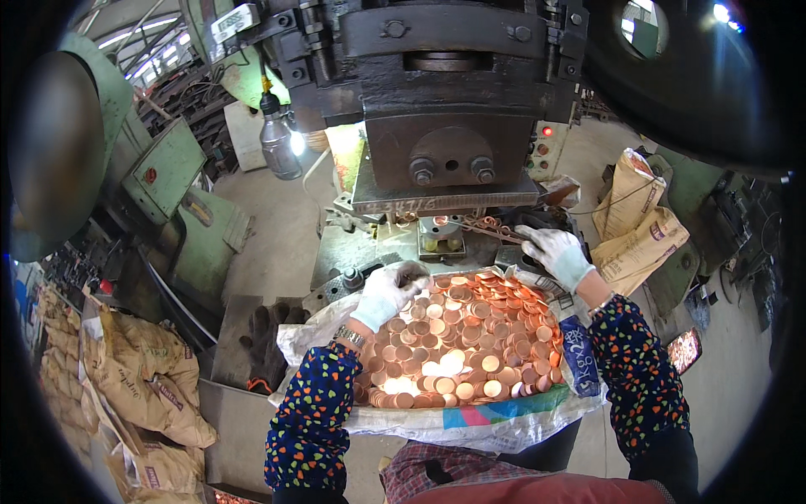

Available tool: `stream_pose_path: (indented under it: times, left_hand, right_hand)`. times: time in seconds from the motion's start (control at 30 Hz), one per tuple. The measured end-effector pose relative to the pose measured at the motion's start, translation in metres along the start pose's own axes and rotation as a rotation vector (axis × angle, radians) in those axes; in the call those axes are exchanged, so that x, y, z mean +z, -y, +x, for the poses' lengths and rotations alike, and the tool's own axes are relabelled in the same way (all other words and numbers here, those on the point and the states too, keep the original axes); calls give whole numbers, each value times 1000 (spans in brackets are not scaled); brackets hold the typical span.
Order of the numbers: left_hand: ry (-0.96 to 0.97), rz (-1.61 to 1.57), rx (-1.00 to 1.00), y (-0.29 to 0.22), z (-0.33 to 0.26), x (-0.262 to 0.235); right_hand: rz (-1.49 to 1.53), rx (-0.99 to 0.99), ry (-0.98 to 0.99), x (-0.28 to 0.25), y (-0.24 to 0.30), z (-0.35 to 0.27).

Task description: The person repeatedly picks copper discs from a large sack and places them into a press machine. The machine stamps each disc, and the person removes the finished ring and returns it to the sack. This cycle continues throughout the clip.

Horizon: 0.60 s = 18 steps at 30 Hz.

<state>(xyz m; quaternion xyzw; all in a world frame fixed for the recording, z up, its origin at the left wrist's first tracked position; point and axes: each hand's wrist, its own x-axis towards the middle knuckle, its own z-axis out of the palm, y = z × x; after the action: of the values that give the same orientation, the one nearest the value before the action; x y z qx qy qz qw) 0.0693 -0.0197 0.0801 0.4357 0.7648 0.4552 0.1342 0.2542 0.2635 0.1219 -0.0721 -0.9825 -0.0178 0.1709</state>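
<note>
A white sack (504, 427) lies spread before me, heaped with round copper discs (453, 353). My left hand (391, 294), in a white glove with dirty fingertips, is over the heap's far left side. Its fingers are curled together; what they hold, if anything, is hidden. My right hand (556, 254), also gloved, is closed around the end of long thin metal tongs (494, 229). The tongs reach left toward the small die block (441, 241) under the press. A copper-coloured disc (440, 220) shows on top of that block, close to the tips; I cannot tell whether they touch it.
The heavy press ram (449, 155) hangs directly above the die. A lit work lamp (281, 143) hangs at its left. Dark gloves (264, 340) lie left of the sack. Paper sacks (147, 378) stand at the left, with others (638, 218) at the right.
</note>
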Motion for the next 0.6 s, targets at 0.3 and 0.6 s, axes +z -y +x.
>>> stream_pose_path:
  times: [0.3,0.6]
  left_hand:
    - [-310,-505,-201,38,66,23]
    - [-396,406,-195,32,127,42]
  right_hand:
    - [-160,80,-13,18,-4,36]
    - [254,193,118,6,-7,3]
